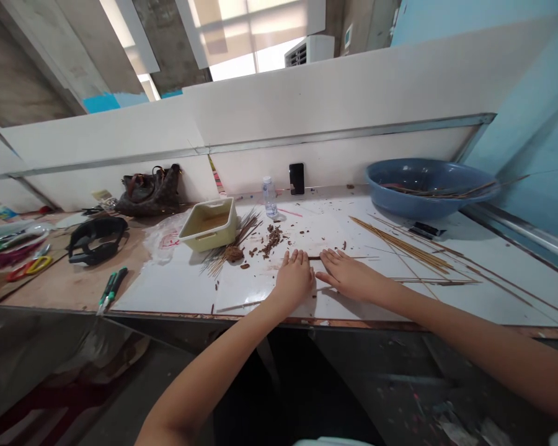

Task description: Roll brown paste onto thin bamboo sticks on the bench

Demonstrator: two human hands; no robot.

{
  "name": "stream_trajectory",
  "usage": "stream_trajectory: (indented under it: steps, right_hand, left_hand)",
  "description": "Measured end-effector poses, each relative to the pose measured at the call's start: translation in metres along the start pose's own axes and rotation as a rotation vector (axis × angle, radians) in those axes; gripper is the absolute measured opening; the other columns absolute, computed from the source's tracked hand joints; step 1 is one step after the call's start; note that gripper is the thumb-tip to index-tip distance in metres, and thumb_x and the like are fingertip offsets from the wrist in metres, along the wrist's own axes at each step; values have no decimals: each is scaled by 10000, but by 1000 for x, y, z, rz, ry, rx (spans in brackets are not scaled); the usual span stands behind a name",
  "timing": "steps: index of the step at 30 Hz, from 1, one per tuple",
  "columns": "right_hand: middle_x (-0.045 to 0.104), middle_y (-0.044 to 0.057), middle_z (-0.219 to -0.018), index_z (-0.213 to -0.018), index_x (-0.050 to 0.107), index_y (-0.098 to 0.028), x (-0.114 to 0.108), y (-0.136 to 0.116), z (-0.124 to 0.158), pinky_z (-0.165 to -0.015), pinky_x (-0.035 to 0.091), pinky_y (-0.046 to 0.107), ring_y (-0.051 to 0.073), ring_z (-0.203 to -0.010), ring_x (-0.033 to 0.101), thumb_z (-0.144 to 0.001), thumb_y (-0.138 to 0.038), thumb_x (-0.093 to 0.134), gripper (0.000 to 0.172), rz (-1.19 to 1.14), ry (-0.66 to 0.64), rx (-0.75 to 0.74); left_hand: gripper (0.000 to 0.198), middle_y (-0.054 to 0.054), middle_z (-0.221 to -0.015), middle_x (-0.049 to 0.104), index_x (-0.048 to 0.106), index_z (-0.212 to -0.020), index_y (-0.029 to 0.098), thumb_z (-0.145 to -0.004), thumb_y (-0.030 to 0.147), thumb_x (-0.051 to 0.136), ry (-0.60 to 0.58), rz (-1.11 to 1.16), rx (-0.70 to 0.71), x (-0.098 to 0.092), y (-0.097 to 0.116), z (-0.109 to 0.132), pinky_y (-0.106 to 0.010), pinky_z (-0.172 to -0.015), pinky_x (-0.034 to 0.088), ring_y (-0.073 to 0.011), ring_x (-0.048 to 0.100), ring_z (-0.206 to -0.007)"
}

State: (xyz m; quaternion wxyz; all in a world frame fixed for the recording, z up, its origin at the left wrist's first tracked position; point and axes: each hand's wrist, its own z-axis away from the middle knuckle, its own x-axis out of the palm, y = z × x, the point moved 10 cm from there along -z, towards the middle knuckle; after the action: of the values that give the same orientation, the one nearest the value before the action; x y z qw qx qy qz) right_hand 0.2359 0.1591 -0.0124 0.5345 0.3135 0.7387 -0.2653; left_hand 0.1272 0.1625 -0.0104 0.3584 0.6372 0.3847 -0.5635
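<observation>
Nearby, bamboo sticks (402, 244) and a blue basin (395, 201) lie past the right hand (348, 275).

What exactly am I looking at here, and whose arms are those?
No machine here: this single picture comes from a camera worn on a person's head, so the arms are that person's own. Their left hand and right hand lie flat and open on a white bench top, beside a thin stick, and seem to hold nothing. Around them lie brown shavings, long bamboo sticks, a blue basin, a pale yellow plastic tray, a water bottle and a phone.
</observation>
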Motion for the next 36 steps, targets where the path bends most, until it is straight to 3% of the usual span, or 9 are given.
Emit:
stream_trajectory:
  steps: [3, 6, 8, 12, 16, 21, 29, 36]
  right_hand:
    - [730, 245, -1462, -1481, 695, -152, -14, 5, -3, -1209, 498, 604, 411, -1393, 682, -1111, -344, 603, 427, -30, 36, -15]
    - [814, 165, -1187, -1252, 802, -201, -30, 21, -16, -1058, 566, 533, 358, -1138, 750, -1048, -240, 668, 247, -116, 63, -44]
    - [803, 123, -1119, -1138, 842, -245, -36, 28, -25, -989, 570, 495, 326, -1060, 734, -1021, -247, 705, 180, -181, 69, -129]
    - [759, 97, -1032, -1084, 864, -276, -36, 40, -34, -947, 534, 448, 282, -986, 711, -1048, -298, 686, 183, -221, 79, -206]
    - [753, 97, -1025, -1115, 848, -248, -31, 44, -32, -959, 499, 444, 266, -984, 715, -1084, -352, 647, 228, -240, 100, -167]
    - [773, 90, -1016, -1100, 844, -235, -28, 47, -27, -964, 486, 455, 249, -925, 732, -1104, -379, 627, 261, -346, 125, -61]
    - [727, 79, -894, -1015, 835, -223, -25, 37, -26, -912, 486, 430, 247, -880, 693, -1153, -349, 528, 359, -319, 120, -128]
    - [762, 97, -1032, -1198, 803, -218, -28, 41, -23, -928, 467, 434, 257, -944, 729, -1144, -398, 585, 288, -325, 149, -61]
  left_hand:
    - [505, -264, -1596, 626, 582, -1561, 20, -1103, 170, 433, 90, -33, 42, -6, 1, 4, -540, -1368, 283, -351, 499, -1599]
    - [358, -203, -1283, 786, 752, -1319, 91, -1093, 155, 483, 148, -23, 90, -21, -3, -7, -528, -1278, 399, -348, 641, -1401]
    - [283, -172, -1145, 795, 813, -1206, 127, -1085, 222, 576, 155, 36, 153, -30, -6, -20, -486, -1135, 509, -347, 680, -1238]
    - [210, -118, -1044, 802, 888, -1132, 216, -1035, 295, 719, 124, 220, 337, -34, -5, -45, -427, -1016, 548, -300, 675, -1091]
    - [170, -98, -1024, 810, 905, -1090, 242, -1006, 298, 769, 149, 333, 334, -28, -12, -58, -431, -1023, 542, -279, 676, -1047]
    - [138, -94, -1016, 800, 906, -1064, 247, -1020, 297, 786, 209, 431, 329, -23, -16, -56, -419, -1019, 548, -269, 642, -1074]
    - [121, -92, -1009, 782, 920, -981, 286, -1002, 258, 803, 186, 512, 335, -21, -18, -62, -457, -1030, 553, -284, 612, -1103]
    - [109, -76, -1029, 801, 921, -1008, 298, -1010, 278, 813, 196, 511, 327, -22, -19, -61, -452, -1032, 537, -281, 613, -1090]
